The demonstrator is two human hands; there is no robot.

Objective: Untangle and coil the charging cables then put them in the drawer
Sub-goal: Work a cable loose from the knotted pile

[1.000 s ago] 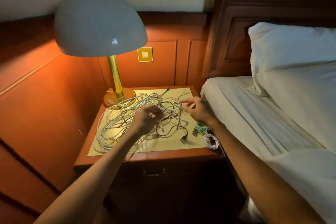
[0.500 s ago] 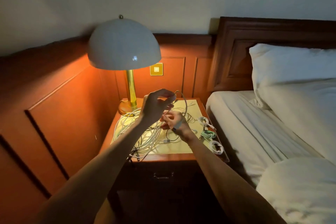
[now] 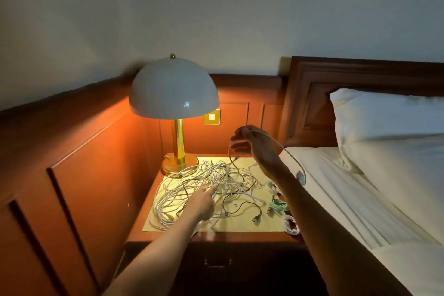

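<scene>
Hands, joined 0.5 s earlier, had parted, right hand (image 3: 254,149) raised beside lamp (image 3: 174,91), pinching 1 white cable (image 3: 286,151), left hand (image 3: 203,202) fingers straight on tangle (image 3: 182,185) right of lamp base, drawer (image 3: 217,263) below, shadowed, indistinct.

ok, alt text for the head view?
The right hand holds one white cable up above a tangle on a nightstand; the left hand rests on the tangle. A few coiled cables lie at the stand's right edge. Lit lamp behind, bed to the right.
</scene>
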